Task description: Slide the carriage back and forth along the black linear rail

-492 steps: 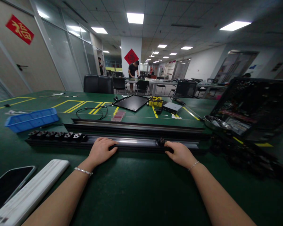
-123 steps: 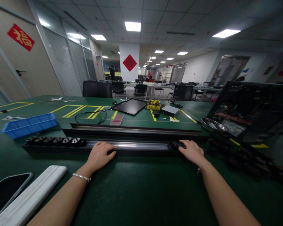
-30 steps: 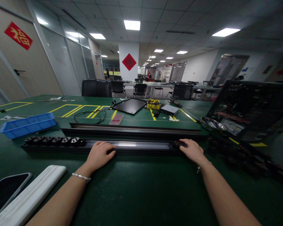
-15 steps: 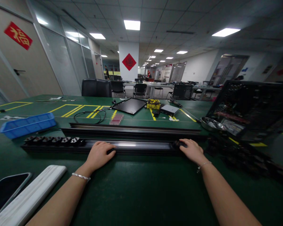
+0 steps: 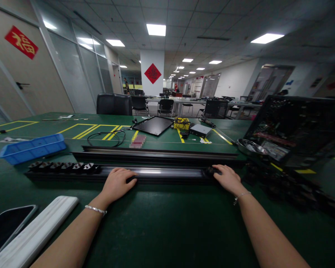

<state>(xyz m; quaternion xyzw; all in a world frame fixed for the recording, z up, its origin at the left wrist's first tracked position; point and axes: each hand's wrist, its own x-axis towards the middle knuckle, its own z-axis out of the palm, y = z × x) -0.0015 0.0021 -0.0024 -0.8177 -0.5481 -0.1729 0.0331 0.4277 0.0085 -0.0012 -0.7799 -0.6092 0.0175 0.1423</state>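
Long black extruded rail (image 5: 156,171) with a bright metal channel along its top, lying lengthwise on the green-matted workbench (image 5: 167,223) directly before the person; row of small black blocks with white markings (image 5: 63,166) along its left end; left hand (image 5: 117,184) laid palm-down on the rail's near edge, fingers lightly curved and together, though whether it grips the rail or merely rests there cannot be told; right hand (image 5: 227,179) at the rail's right end, partly open, fingertips (image 5: 217,169) against a small black knob (image 5: 210,171), any firm hold likewise indiscernible; second dark parallel rail (image 5: 159,154) just beyond, touched by neither hand; blue plastic tray (image 5: 32,149) at far left; white foam wrist rest (image 5: 30,230) and black smartphone (image 5: 8,230) near the left forearm; shallow steel bowl (image 5: 251,147) beside an open black computer chassis (image 5: 293,130) at right; flat black panel (image 5: 153,125) and coiled black cable (image 5: 106,138) farther along the bench.
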